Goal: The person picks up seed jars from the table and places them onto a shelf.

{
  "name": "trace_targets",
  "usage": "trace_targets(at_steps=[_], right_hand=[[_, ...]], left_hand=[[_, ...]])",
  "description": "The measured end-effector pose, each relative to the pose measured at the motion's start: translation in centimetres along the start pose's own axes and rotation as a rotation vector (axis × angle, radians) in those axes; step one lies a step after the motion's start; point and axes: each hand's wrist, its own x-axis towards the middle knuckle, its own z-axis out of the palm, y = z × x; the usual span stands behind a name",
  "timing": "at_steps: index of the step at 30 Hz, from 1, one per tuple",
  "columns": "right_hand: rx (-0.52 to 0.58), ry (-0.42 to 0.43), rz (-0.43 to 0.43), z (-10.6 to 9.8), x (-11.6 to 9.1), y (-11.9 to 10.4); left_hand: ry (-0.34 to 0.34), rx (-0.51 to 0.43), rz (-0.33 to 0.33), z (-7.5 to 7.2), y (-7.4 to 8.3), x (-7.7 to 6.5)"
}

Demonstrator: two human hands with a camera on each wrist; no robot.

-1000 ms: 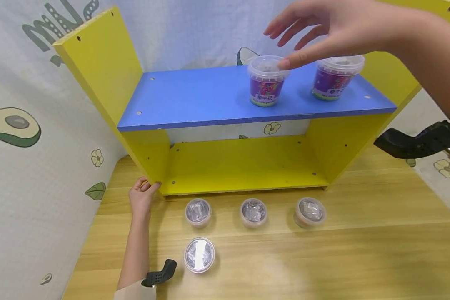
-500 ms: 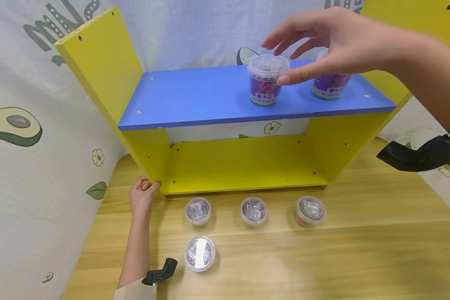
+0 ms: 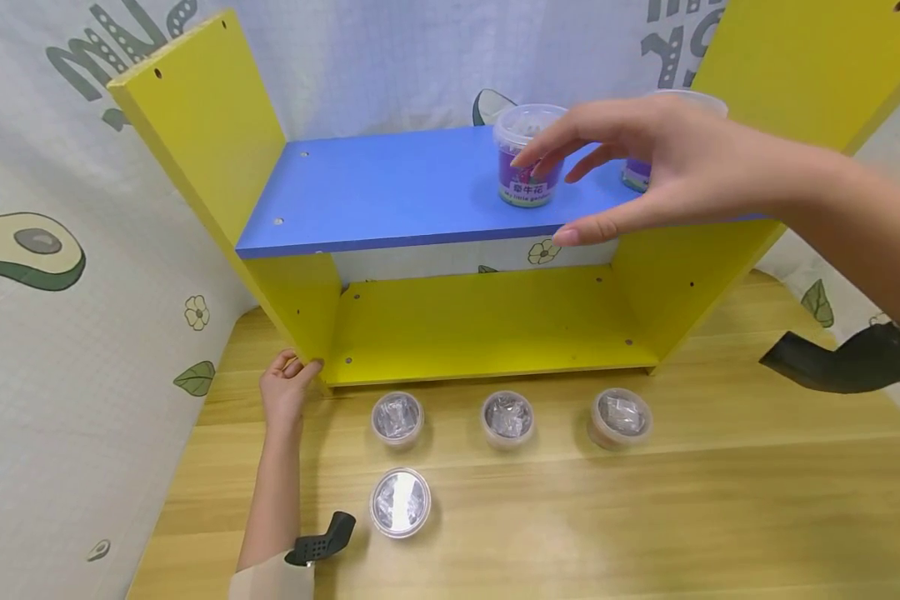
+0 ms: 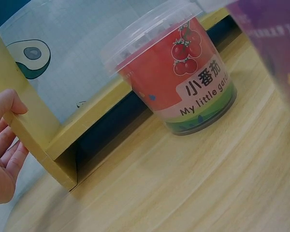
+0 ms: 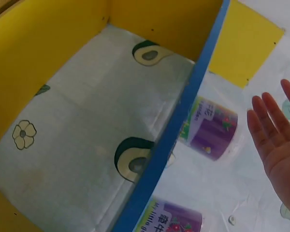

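Note:
A yellow shelf unit (image 3: pixel 465 325) with a blue middle board (image 3: pixel 390 192) stands on the table. My left hand (image 3: pixel 285 392) grips the front edge of its left side panel near the bottom, thumb on one face and fingers on the other. On the blue board sit two lidded plastic cups with purple labels, the nearer one (image 3: pixel 525 187) and one farther right (image 3: pixel 636 173) that my right hand partly hides. My right hand (image 3: pixel 645 158) hovers at the board's front, holding nothing, fingers spread, overlapping the nearer cup in the head view. In the right wrist view it is apart from both cups.
Several lidded cups stand on the wooden table (image 3: pixel 720 517) before the shelf: left (image 3: pixel 397 419), middle (image 3: pixel 507 419), right (image 3: pixel 621 418) and one nearer (image 3: pixel 401 502). The left wrist view shows a red-labelled tomato cup (image 4: pixel 183 82) close to the shelf. Patterned cloth (image 3: pixel 105 358) hangs around.
My right hand has moved down from above the purple cups to the blue board's front edge. The left hand keeps its grip; the cups stay put.

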Motion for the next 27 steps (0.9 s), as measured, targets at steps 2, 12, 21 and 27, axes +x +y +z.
trace_targets(at_steps=[2,12,21,27], right_hand=[[0.026,-0.012,-0.014,0.4,-0.1,-0.1],[0.107,-0.024,-0.08,1.8,-0.8,-0.3],[0.123,-0.038,-0.156,3.7,-1.3,0.0],[0.128,-0.07,-0.167,5.2,-1.5,0.0]], left_hand=[[-0.006,-0.004,0.011,0.0,0.0,0.0],[-0.004,-0.003,0.02,-0.2,0.1,-0.1],[0.007,0.023,-0.012,-0.4,0.1,-0.2],[0.015,0.003,-0.012,-0.5,0.2,-0.3]])
